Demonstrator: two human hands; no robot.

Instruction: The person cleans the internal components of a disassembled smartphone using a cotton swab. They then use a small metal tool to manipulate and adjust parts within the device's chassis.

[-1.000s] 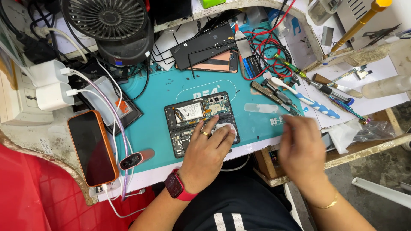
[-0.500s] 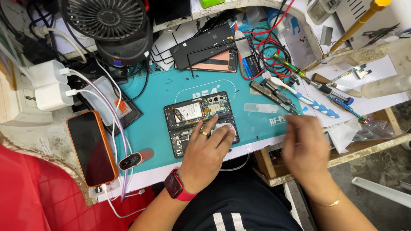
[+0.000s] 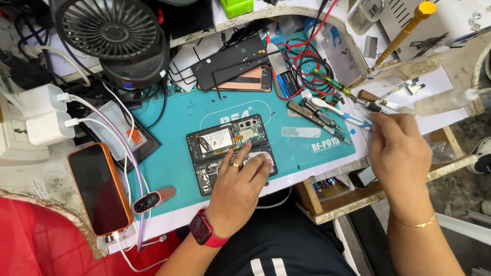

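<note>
An opened phone with its back removed lies in the middle of a teal work mat, its battery and boards showing. My left hand, with a ring and a red wrist watch, lies over the phone's lower right part and presses it down. My right hand hovers at the mat's right edge, wearing a thin bracelet. Its blurred fingertips reach a row of hand tools. Whether the fingers hold anything I cannot tell.
A black fan stands at the back left. An orange-cased phone lies charging on the left beside white chargers. A detached phone panel, red and black wires, a yellow-handled screwdriver and a squeeze bottle crowd the back.
My right hand has moved right and up, from the mat's edge toward the tools. My left hand has stayed on the opened phone.
</note>
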